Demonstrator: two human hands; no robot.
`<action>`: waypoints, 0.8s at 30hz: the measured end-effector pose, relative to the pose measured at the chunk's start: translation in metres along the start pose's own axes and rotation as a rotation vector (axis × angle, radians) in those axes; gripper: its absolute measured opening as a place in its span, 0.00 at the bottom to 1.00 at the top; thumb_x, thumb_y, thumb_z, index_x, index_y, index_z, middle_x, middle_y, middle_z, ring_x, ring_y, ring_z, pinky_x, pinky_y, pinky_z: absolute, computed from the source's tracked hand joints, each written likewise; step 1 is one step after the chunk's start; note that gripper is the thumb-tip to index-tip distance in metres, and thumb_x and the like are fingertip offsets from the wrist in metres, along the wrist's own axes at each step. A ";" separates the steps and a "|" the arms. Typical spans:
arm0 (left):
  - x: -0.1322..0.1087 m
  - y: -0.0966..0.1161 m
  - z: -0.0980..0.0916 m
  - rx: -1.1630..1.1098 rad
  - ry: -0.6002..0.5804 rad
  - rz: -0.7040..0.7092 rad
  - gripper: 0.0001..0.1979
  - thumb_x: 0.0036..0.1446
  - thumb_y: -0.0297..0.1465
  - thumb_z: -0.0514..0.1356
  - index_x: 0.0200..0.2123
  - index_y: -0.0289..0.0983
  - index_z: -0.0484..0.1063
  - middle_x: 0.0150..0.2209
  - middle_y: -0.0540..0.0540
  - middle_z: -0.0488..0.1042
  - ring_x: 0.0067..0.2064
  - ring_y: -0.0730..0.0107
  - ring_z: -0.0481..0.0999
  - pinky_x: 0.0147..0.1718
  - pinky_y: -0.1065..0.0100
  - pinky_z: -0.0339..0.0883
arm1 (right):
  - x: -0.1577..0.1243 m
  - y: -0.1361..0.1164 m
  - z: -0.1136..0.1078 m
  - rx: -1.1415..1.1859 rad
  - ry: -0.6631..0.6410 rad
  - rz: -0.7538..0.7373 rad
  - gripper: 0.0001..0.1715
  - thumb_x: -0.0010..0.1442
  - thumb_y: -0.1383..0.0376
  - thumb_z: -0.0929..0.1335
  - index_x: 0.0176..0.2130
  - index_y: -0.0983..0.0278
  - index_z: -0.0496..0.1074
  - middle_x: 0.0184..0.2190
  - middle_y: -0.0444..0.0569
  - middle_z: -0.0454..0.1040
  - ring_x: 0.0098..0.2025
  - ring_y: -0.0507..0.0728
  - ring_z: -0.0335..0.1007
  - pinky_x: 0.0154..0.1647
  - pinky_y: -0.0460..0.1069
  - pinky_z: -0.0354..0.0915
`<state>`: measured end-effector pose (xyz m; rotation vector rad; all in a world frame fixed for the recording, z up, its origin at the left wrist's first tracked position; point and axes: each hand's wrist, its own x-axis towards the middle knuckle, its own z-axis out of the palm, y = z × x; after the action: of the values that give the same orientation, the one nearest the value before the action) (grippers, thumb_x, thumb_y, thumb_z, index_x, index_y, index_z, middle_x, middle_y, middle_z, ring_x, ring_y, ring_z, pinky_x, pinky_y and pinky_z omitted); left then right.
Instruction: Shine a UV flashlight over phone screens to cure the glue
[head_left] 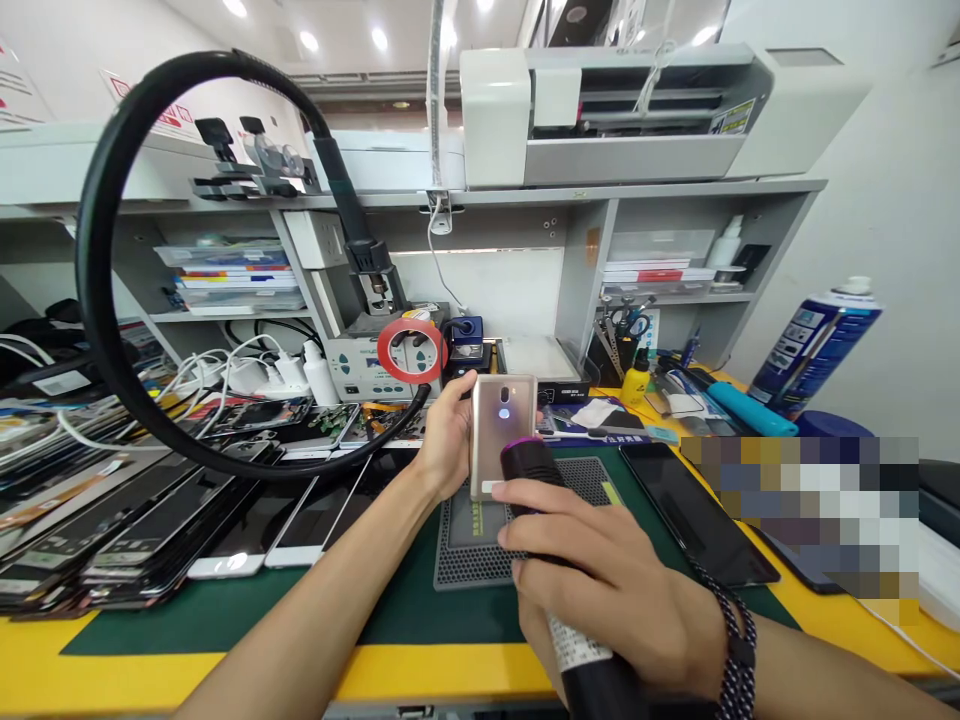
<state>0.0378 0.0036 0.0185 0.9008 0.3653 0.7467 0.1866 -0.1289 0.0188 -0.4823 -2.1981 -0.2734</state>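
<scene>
My left hand (448, 440) grips a gold smartphone (489, 425) by its side, holding it upright with its back towards me. A bluish-violet glow shows on the phone's back near the camera. Wrapped round a black flashlight (534, 462) with a purple rim, my right hand (600, 570) points it at the phone's lower back. The flashlight's head overlaps the phone in view, and I cannot tell whether they touch. Under both hands lies a grey textured work mat (480, 568) on a green mat (420, 610).
A black hose (97, 230) loops at the left, near a red tape ring (411, 350). Stacked phone screens (142, 540) fill the left side. A tablet-like black device (697, 515) lies at right, near a blue spray can (814, 345) and a yellow bottle (636, 378).
</scene>
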 end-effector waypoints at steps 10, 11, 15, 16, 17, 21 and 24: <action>0.002 -0.003 -0.003 -0.011 0.011 -0.003 0.33 0.58 0.53 0.56 0.51 0.30 0.78 0.42 0.35 0.81 0.42 0.47 0.81 0.45 0.54 0.71 | 0.003 -0.003 -0.007 -0.096 -0.055 -0.010 0.20 0.69 0.72 0.57 0.35 0.71 0.75 0.37 0.57 0.78 0.61 0.63 0.68 0.56 0.50 0.71; 0.002 -0.003 -0.003 -0.011 0.008 0.000 0.33 0.58 0.53 0.56 0.51 0.30 0.78 0.42 0.35 0.81 0.42 0.47 0.81 0.44 0.55 0.71 | 0.003 -0.003 -0.007 -0.093 -0.052 -0.012 0.20 0.69 0.72 0.57 0.35 0.72 0.75 0.37 0.57 0.78 0.61 0.63 0.68 0.55 0.50 0.71; 0.002 -0.003 -0.004 -0.009 0.004 0.003 0.33 0.59 0.53 0.56 0.51 0.30 0.78 0.41 0.36 0.82 0.40 0.49 0.81 0.44 0.56 0.71 | 0.002 -0.004 -0.007 -0.097 -0.054 -0.019 0.20 0.69 0.72 0.57 0.35 0.72 0.74 0.36 0.57 0.78 0.60 0.64 0.69 0.53 0.50 0.72; 0.002 -0.003 -0.004 -0.007 0.007 0.010 0.33 0.59 0.53 0.56 0.51 0.30 0.78 0.41 0.36 0.82 0.40 0.49 0.81 0.44 0.56 0.71 | 0.002 -0.004 -0.007 -0.101 -0.056 -0.019 0.19 0.69 0.73 0.57 0.35 0.72 0.74 0.36 0.57 0.78 0.61 0.63 0.69 0.53 0.49 0.72; 0.002 -0.003 -0.004 -0.004 0.011 0.016 0.33 0.59 0.53 0.56 0.51 0.30 0.78 0.41 0.36 0.82 0.40 0.49 0.81 0.44 0.56 0.71 | 0.002 -0.004 -0.007 -0.108 -0.053 -0.017 0.19 0.69 0.73 0.58 0.35 0.72 0.74 0.36 0.57 0.78 0.61 0.63 0.68 0.52 0.49 0.72; 0.003 -0.003 -0.004 0.012 0.013 0.011 0.33 0.58 0.54 0.56 0.50 0.30 0.78 0.41 0.36 0.82 0.39 0.49 0.81 0.43 0.56 0.71 | 0.001 -0.003 -0.006 -0.098 -0.051 -0.015 0.18 0.69 0.72 0.57 0.36 0.70 0.74 0.37 0.56 0.78 0.61 0.62 0.69 0.50 0.50 0.73; 0.003 -0.003 -0.004 0.014 0.011 0.017 0.33 0.58 0.53 0.56 0.50 0.31 0.78 0.41 0.37 0.82 0.40 0.48 0.81 0.43 0.55 0.71 | 0.000 -0.002 -0.004 -0.080 -0.065 0.004 0.18 0.70 0.71 0.57 0.37 0.69 0.73 0.37 0.54 0.78 0.59 0.61 0.70 0.51 0.51 0.73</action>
<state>0.0387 0.0067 0.0142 0.9139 0.3736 0.7661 0.1889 -0.1320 0.0214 -0.5468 -2.2556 -0.3488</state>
